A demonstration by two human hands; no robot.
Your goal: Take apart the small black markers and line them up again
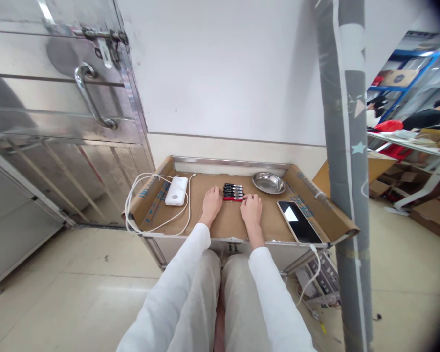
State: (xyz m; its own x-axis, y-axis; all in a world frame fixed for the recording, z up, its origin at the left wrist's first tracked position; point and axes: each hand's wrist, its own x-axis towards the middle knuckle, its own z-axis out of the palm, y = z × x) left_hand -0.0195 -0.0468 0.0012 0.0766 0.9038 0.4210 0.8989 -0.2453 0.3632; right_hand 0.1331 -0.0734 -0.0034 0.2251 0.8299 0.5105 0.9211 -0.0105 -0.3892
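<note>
A row of several black markers (232, 189) lies on the cardboard-lined table top. The red marker (233, 198) lies along the near side of the row, parallel to the others. My right hand (252, 209) is at the right end of the red marker, its fingertips closed on that end and its other fingers curled. Just left of the row, my left hand (211, 203) rests on the cardboard (190, 220), apart from the markers. Its fingers are loosely bent and nothing shows in them.
A white power bank (176, 190) with a looped white cable (132, 205) lies at the left. Behind my right hand is a round metal dish (269, 183). A phone (299, 222) lies at the right. Beyond stands a grey wrapped pillar (348, 171); people sit farther off.
</note>
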